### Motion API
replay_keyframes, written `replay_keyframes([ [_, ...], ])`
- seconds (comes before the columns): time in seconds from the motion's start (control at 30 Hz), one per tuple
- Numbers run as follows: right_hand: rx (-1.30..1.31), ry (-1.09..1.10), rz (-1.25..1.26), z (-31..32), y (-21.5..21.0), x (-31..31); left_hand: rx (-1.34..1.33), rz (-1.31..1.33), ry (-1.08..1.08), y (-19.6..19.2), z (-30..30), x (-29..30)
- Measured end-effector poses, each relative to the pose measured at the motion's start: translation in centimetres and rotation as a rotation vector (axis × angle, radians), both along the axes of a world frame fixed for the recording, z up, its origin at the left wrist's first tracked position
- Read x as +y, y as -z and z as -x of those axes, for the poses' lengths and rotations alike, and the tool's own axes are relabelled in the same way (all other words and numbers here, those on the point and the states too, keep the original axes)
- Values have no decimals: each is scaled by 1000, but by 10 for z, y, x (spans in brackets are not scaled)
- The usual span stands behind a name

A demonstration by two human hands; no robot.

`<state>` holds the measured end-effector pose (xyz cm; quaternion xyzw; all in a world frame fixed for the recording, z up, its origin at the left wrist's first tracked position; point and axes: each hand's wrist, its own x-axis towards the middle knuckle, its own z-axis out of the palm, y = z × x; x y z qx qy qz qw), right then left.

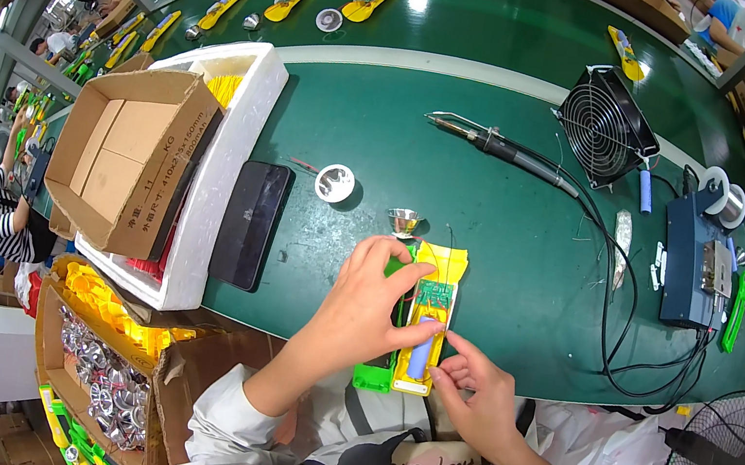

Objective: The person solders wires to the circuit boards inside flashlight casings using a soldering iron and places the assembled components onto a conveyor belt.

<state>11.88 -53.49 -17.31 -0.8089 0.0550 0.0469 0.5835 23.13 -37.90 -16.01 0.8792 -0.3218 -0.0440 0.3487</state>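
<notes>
Near the bench's (328, 264) front edge lies a yellow casing (443, 261) with a blue cell (420, 354) inside. The right hand (483, 399) bends thumb and forefinger at its right side; the left hand (357, 294) curls over it, thumb by the cell (whether either grips, one cannot tell). Beyond sit a reflector (404, 222), then a soldering iron (509, 150), then a black fan (606, 126).

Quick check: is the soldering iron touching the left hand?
Apart. The head view shows a stretch of green tabletop between the soldering iron and the left hand.
</notes>
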Motion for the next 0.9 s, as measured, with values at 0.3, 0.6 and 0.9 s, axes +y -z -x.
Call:
replay_keyframes([
  [0.3, 92, -99, -226, 10, 6, 18, -51, -96, 253, -7, -30, 9],
  [0.6, 139, -248, -441, 12, 13, 32, -62, -137, 408, -14, -39, 13],
  [0.9, 116, -332, -456, 6, 15, 33, -72, -184, 483, -18, -36, 17],
])
